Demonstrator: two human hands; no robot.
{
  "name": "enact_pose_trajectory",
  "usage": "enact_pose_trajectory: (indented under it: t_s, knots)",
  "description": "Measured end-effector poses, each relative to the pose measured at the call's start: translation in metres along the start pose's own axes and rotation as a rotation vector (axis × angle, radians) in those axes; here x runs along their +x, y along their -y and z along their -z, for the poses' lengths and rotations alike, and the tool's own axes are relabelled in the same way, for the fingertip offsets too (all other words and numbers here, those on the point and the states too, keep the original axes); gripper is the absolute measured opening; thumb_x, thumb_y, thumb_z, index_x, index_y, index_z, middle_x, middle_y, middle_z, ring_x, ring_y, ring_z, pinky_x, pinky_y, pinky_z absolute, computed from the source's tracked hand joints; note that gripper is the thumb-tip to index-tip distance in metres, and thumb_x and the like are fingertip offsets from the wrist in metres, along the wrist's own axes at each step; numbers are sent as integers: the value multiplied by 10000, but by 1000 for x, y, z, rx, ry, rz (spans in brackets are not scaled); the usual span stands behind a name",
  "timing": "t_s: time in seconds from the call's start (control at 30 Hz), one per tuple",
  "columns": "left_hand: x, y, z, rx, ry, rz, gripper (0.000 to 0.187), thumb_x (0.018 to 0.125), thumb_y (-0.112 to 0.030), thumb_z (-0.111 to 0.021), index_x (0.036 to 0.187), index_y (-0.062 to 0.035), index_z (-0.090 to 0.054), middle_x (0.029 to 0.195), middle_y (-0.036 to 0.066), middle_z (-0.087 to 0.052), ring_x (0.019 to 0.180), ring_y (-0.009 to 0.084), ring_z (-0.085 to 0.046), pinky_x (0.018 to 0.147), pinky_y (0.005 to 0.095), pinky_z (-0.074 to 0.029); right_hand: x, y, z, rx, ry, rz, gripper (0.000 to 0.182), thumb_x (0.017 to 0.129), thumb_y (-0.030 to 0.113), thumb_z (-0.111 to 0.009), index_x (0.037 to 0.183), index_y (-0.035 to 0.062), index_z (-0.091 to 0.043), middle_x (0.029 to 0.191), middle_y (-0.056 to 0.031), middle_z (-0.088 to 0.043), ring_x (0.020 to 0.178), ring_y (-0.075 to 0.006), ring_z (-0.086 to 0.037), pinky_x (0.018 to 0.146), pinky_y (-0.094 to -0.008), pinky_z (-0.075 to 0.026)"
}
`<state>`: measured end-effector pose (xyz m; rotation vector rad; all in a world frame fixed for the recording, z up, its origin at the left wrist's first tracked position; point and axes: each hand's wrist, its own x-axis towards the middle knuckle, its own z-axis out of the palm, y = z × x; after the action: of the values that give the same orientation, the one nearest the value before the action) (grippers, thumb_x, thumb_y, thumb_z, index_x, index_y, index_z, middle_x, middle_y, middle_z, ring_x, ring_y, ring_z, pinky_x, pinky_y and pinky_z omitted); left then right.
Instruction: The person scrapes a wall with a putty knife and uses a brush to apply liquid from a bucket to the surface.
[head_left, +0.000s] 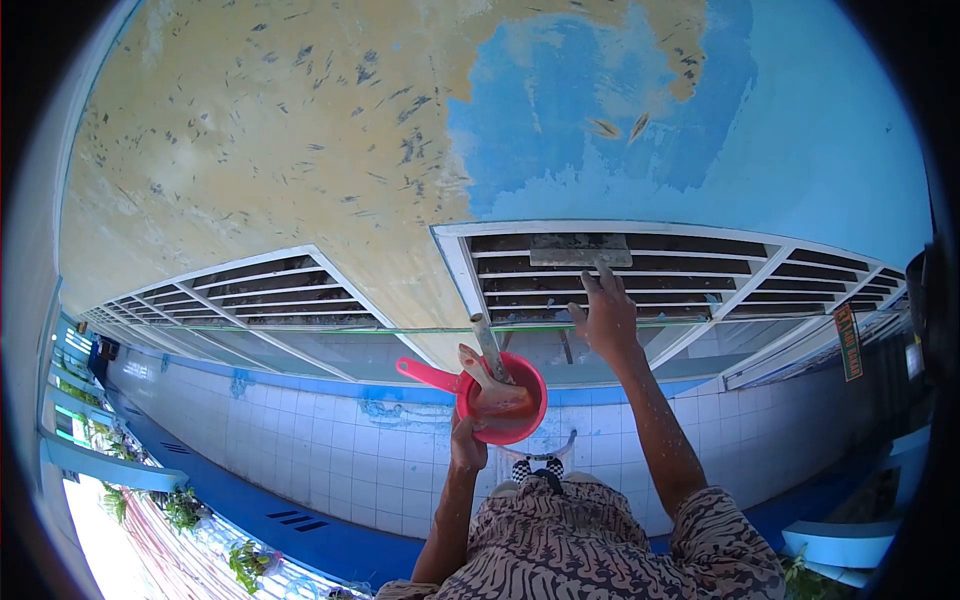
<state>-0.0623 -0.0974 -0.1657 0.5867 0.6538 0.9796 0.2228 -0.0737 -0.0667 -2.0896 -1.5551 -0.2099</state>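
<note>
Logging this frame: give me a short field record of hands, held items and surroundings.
left hand: holds red dipper from below
dipper contents: tool handles sticking up; pale paste
right hand: raised, fingers on scraper blade at louvred vent
wall: blue paint stripped to yellowish layer, blue patch remains
below: white tiled wall

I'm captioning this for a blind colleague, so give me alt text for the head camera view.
The person's right hand reaches up to a flat trowel resting on the white window louvres, while the left hand holds a pink scoop with tools standing in it. Above, the wall shows patchy beige filler and blue paint.
</note>
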Motion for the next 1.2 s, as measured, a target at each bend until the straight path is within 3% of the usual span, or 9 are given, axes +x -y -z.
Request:
enact_pose_trajectory:
  t_s: [0.13,0.37,0.4,0.67,0.77,0.87,0.93,1.1,1.2]
  knots:
    - [-3,4,10,-32,-30,46,720,678,-70,-468,1388,25,-396,1314,179,-532,1214,326,-524,1073,423,-404,29,-25,-44,-274,-121,271,683,692,-25,-643,1359,-2,-494,1437,-188,-440,1340,-351,-424,1150,-511,-282]
    - [-3,10,-4,45,24,89,726,684,-34,-447,1408,10,-423,1296,141,-560,1166,257,-559,1037,355,-422,55,-45,-82,-271,-216,290,473,743,31,-652,1212,27,-591,1177,-139,-611,1158,-338,-536,995,-501,-425]
    - [1,9,-5,45,30,86,726,684,-34,-447,1408,10,-423,1296,141,-560,1166,257,-559,1037,355,-422,58,-44,-73,-270,-211,293,360,752,47,-644,1111,25,-620,1058,-110,-621,1071,-322,-554,902,-478,-450]
    - [27,-12,-13,240,273,225,843,621,-40,-455,1455,31,-354,1376,187,-508,1261,302,-517,1064,378,-430,4,-53,20,-120,-296,442,346,702,39,-687,1041,9,-630,940,-116,-610,918,-316,-581,809,-446,-476]
    - [37,4,-6,222,287,279,824,649,10,-449,1466,21,-343,1382,185,-505,1261,295,-517,1062,376,-432,-27,-68,54,55,-342,347,325,726,57,-714,1031,4,-615,903,-135,-609,815,-353,-587,762,-416,-488]
    - [37,7,-30,400,284,269,751,711,50,-477,1454,17,-375,1377,181,-514,1261,279,-518,1050,373,-436,-60,-75,79,281,-419,14,274,831,136,-717,1037,1,-597,890,-102,-620,770,-297,-601,748,-360,-488]
    - [53,26,-19,559,317,213,682,743,43,-503,1421,4,-434,1325,169,-561,1215,257,-553,1021,368,-454,-73,-75,92,859,-541,-372,349,905,230,-696,1120,-8,-558,975,-80,-611,872,-206,-585,814,-330,-465]
    - [84,10,-40,1128,459,5,471,794,0,-564,1256,-59,-631,1098,147,-706,1027,243,-672,901,366,-522,-79,-72,119,1126,-697,-469,572,886,268,-726,1289,-18,-439,1159,-114,-541,1023,-170,-521,909,-326,-432]
    - [117,5,-50,1476,732,-309,439,748,-5,-573,1153,-116,-702,1009,184,-716,932,334,-698,819,384,-548,-72,-59,129,1034,-720,-450,632,830,224,-779,1307,-16,-442,1161,-109,-549,1039,-185,-534,925,-329,-436]
